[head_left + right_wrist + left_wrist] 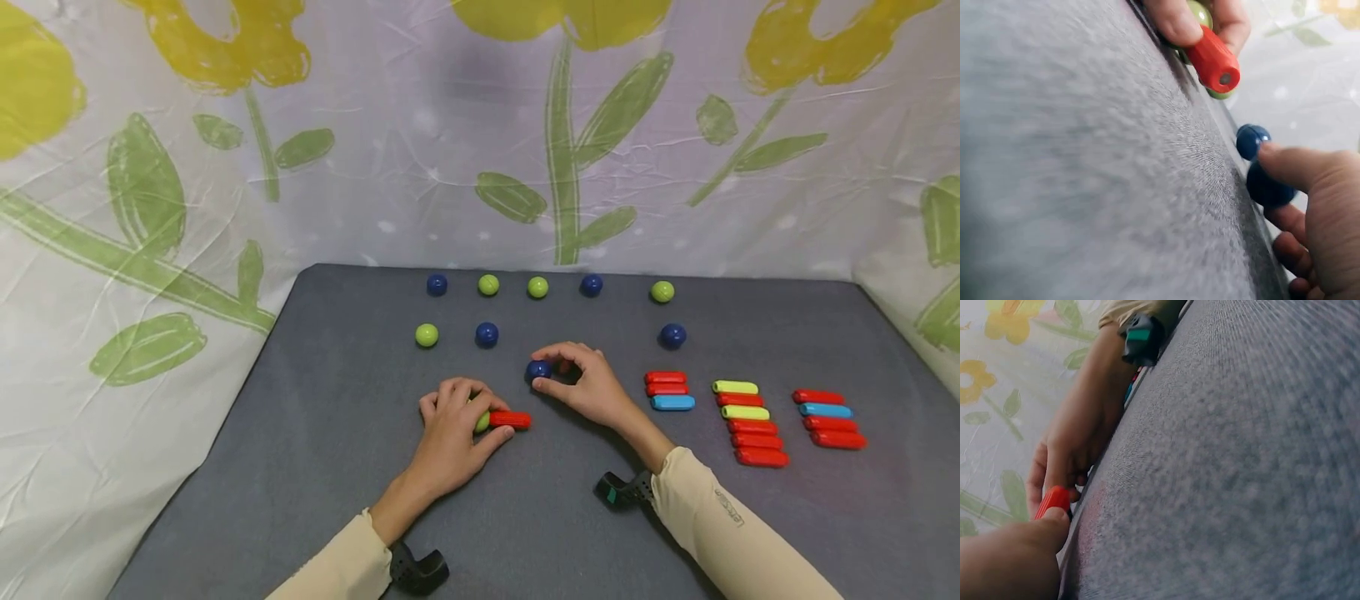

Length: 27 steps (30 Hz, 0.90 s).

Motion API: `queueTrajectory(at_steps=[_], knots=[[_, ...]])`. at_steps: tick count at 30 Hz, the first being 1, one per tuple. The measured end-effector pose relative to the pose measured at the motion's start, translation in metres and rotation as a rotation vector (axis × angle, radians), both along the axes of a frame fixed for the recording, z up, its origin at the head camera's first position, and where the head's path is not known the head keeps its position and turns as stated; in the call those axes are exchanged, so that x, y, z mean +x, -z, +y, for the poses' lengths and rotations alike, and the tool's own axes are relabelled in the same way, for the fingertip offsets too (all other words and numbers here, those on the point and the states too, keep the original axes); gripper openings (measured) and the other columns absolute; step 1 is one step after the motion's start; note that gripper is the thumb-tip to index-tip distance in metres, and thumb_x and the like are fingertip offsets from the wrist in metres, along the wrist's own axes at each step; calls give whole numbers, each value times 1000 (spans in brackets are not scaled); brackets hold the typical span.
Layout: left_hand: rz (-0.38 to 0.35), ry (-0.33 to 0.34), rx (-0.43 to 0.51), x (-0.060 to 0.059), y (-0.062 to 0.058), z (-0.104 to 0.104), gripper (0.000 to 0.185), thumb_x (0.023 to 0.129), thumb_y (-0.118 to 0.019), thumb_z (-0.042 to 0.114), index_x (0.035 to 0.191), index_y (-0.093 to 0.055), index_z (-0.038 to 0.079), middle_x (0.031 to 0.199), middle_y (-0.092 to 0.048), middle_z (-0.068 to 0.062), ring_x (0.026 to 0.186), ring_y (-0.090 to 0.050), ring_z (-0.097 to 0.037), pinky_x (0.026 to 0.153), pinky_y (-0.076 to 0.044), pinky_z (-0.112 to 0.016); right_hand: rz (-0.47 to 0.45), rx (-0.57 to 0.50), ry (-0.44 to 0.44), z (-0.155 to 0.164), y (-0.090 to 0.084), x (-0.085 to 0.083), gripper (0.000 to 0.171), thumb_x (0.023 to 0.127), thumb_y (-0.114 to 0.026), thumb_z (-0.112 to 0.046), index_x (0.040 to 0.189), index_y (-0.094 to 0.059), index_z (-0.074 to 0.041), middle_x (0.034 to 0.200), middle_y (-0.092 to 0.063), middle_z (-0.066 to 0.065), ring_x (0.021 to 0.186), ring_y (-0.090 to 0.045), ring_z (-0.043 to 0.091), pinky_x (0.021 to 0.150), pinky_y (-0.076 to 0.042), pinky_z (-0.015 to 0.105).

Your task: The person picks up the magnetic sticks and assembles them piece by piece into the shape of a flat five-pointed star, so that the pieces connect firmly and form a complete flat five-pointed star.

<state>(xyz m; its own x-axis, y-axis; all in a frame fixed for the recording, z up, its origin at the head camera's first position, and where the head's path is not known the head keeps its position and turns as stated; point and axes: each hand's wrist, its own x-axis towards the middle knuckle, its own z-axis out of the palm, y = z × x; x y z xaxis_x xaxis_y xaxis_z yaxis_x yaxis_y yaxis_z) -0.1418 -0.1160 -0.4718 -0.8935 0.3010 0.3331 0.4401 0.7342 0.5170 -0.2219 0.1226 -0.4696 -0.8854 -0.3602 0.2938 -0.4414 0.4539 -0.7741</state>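
Observation:
My left hand [453, 437] pinches a green ball [482, 422] and a red rod [512, 420] joined end to end, low over the grey cloth. The ball is partly covered by my fingers. A small metal-looking disc marks the rod's free end in the right wrist view, where the red rod [1213, 61] points toward the camera. To the right and a little farther off, my right hand [592, 390] pinches a dark blue ball [537, 371] between thumb and fingers. That blue ball [1267, 187] is apart from the rod.
Beyond my hands, green balls [537, 287] and blue balls [487, 335] are spread in two loose rows. Right of my right hand lie three stacks of short rods: a left one [666, 389], a middle one [752, 427] and a right one [831, 423]. A flower-printed curtain [420, 167] stands behind.

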Motion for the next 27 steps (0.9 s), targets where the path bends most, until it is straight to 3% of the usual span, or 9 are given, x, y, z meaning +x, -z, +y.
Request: queueTrajectory(at_steps=[5,14,22,27], knots=[[15,-37,-19,0,0,0,22,90,-77,38,107,-70,26,118,-61,-3,123,-45,-29,96,-23,-54,-4,14,-82,8,-1,16,31,80,-88,-23,108,-74,-24,96,-70,-6,88,-57,14,85,-31,36],[14,-42,-57,0,0,0,22,91,-74,41,106,-69,26,118,-60,-1,122,-45,-27,97,-23,-54,19,13,-172,12,1,36,31,78,-89,-26,103,-71,-28,93,-68,-10,85,-56,12,86,-31,35],[23,-22,-60,0,1,0,22,91,-74,41,107,-69,26,123,-60,-2,125,-44,-28,97,-23,-55,57,5,-166,9,3,43,32,80,-88,-25,106,-70,-26,94,-68,-8,84,-55,12,83,-32,34],[35,-55,-1,0,1,0,28,91,-76,36,116,-70,24,132,-57,-5,131,-41,-31,99,-24,-55,41,-27,-84,10,3,44,32,80,-88,-19,106,-71,-24,94,-67,-7,86,-56,13,83,-32,36]])
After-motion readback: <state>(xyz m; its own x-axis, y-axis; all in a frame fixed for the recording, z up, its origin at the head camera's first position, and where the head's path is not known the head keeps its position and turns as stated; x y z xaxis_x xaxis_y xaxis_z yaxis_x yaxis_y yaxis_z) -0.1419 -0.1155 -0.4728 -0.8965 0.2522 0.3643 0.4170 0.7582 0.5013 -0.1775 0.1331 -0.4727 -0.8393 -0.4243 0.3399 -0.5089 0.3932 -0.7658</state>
